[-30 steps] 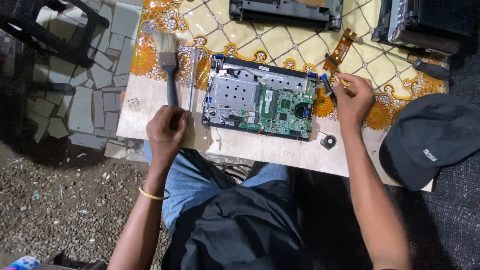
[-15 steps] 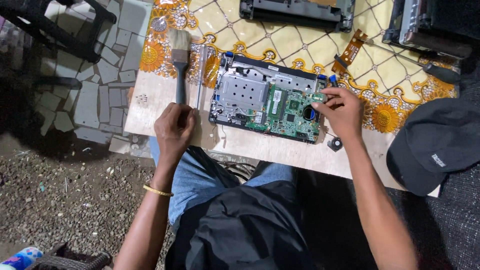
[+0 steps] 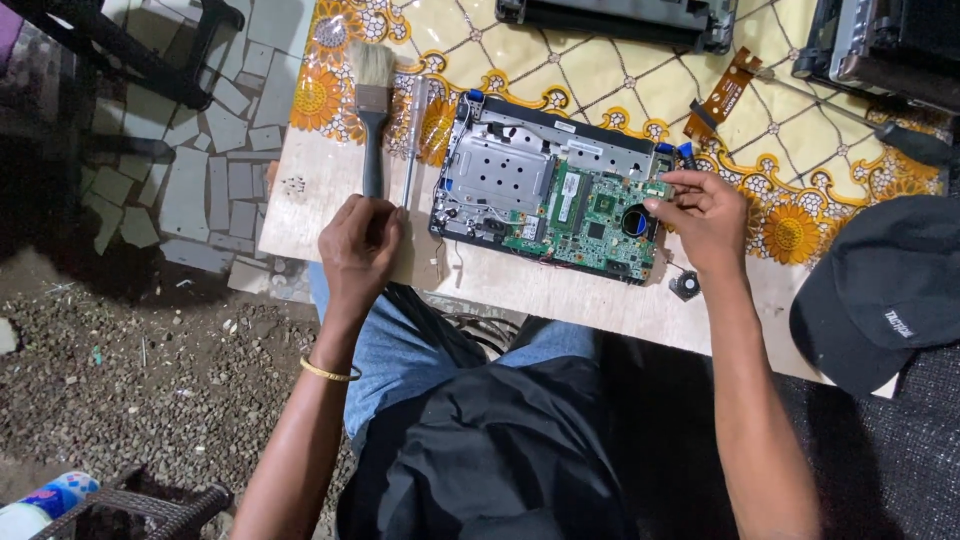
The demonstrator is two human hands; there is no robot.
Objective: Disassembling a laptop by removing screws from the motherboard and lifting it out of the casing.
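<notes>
The opened laptop (image 3: 555, 205) lay bare on the small table (image 3: 560, 290), its green board exposed, with the person seated over it. The left hand (image 3: 362, 250) rested on the handle end of the paintbrush (image 3: 372, 120), fingers curled over it — a light grip, it seemed, though the palm hid the hold. A screwdriver (image 3: 412, 140) lay just beside. The right hand (image 3: 705, 215) pinched at the board's right edge by the round fan opening; whether it held anything I could not tell. A dusting stage, I judged — next, lifting the brush across to the board.

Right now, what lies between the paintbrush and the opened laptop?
In the head view, a clear-handled screwdriver lies between the paintbrush and the opened laptop.
</notes>
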